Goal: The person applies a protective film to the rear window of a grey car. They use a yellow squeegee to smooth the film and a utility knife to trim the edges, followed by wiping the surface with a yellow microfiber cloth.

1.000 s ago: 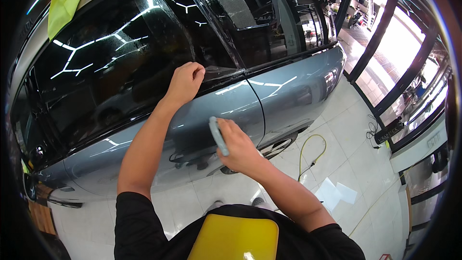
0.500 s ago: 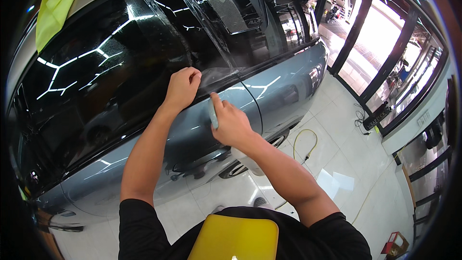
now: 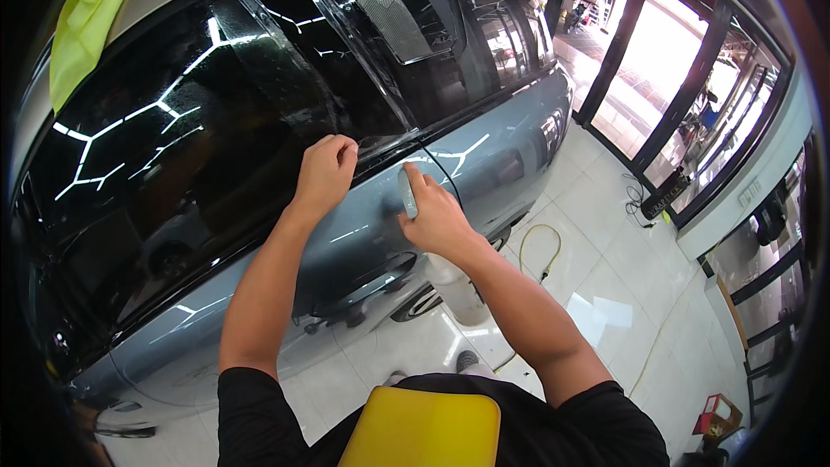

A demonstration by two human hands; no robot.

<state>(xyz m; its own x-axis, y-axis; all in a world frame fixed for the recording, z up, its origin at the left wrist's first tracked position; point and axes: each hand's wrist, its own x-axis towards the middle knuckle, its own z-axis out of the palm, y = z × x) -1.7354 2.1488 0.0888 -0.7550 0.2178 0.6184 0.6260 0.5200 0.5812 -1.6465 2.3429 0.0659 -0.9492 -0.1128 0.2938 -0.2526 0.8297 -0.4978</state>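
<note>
Rising toward the window (image 3: 246, 134), the right hand (image 3: 435, 214), grip wrapped round the bottle (image 3: 464, 292), brought the film (image 3: 379, 143) within spraying reach; the left hand's (image 3: 326, 175) grip pinched it.

A car (image 3: 367, 233) spans left to centre, a cloth (image 3: 91, 30) on it at upper left; on the floor (image 3: 575, 264) right of centre lie a cord (image 3: 559, 245) and sheets (image 3: 588, 318), a box (image 3: 724, 415) lower right.
</note>
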